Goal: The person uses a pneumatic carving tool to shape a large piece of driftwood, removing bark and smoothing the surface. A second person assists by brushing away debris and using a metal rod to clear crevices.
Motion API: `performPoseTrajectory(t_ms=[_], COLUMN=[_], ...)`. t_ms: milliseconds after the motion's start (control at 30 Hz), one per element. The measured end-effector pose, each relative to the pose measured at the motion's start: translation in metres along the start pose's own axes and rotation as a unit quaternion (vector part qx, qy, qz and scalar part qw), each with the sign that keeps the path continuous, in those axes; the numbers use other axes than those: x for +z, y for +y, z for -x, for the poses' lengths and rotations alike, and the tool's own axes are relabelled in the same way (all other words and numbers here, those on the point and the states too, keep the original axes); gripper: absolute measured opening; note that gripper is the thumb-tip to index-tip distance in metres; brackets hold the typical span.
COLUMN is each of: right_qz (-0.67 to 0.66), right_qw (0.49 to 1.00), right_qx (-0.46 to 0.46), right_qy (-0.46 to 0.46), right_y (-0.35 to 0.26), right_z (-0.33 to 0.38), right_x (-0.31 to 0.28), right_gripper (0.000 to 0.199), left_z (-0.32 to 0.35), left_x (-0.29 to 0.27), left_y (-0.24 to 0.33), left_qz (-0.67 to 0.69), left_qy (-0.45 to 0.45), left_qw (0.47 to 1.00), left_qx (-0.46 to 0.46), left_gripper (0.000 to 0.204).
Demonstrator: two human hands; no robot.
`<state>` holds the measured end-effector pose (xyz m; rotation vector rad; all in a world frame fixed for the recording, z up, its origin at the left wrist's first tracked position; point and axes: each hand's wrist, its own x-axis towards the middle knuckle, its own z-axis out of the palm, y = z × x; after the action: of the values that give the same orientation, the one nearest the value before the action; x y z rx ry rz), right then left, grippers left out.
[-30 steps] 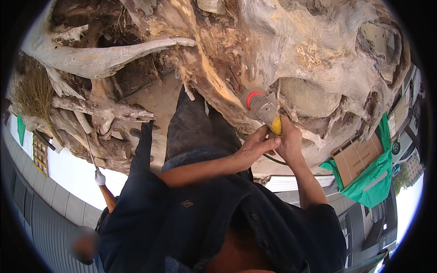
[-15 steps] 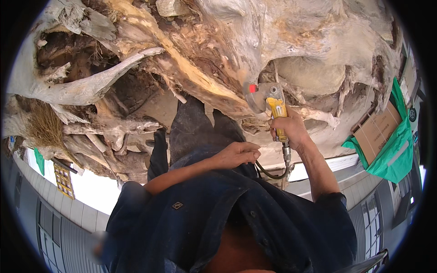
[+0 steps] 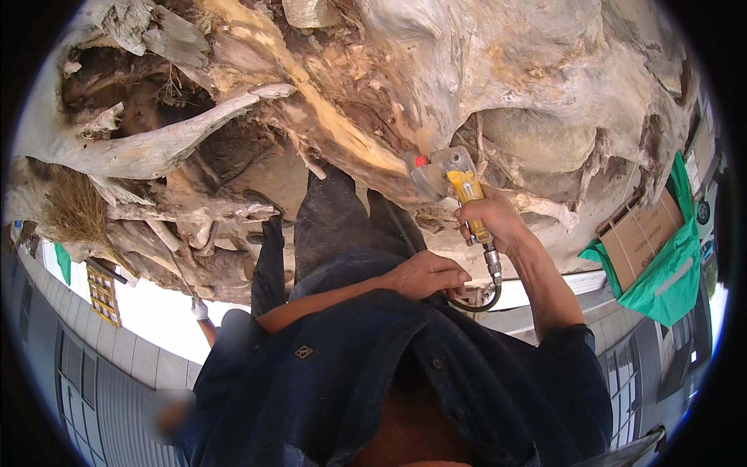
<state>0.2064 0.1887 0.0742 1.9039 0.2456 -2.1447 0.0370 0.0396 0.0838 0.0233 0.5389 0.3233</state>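
- Right hand gripped tool by wood;
- left hand was apart; couldn't tell if it held hose;
- wood's yellow strip looked scraped; brown bits looked left

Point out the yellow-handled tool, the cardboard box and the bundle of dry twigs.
Yellow-handled tool (image 3: 467,189): head view, on its yellow body.
Cardboard box (image 3: 641,240): head view, on its brown side.
Bundle of dry twigs (image 3: 75,210): head view, amid its stems.
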Motion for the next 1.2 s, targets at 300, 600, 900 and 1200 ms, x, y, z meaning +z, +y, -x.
performPoseTrajectory(t_ms=[300, 600, 900, 1200], right_qz=[-0.180, -0.259, -0.296, -0.361], right_qw=[0.983, 0.958, 0.941, 0.909], right_qx=[-0.034, -0.088, -0.138, -0.180], right_qy=[0.027, 0.083, 0.090, 0.101], right_y=[0.041, 0.092, 0.157, 0.200], right_z=[0.018, 0.037, 0.049, 0.065], right_x=[-0.023, -0.033, -0.034, -0.045], right_gripper=[0.049, 0.044, 0.046, 0.039], left_z=[0.067, 0.029, -0.017, 0.025], left_x=[-0.067, -0.129, -0.138, -0.101], left_y=[0.075, 0.091, 0.052, 0.027], left_qz=[-0.611, -0.858, -0.865, -0.851], left_qy=[0.334, 0.187, 0.169, 0.223], left_qw=[0.666, 0.466, 0.460, 0.433], left_qx=[0.267, 0.110, 0.108, 0.197], left_gripper=[0.030, 0.044, 0.025, 0.040])
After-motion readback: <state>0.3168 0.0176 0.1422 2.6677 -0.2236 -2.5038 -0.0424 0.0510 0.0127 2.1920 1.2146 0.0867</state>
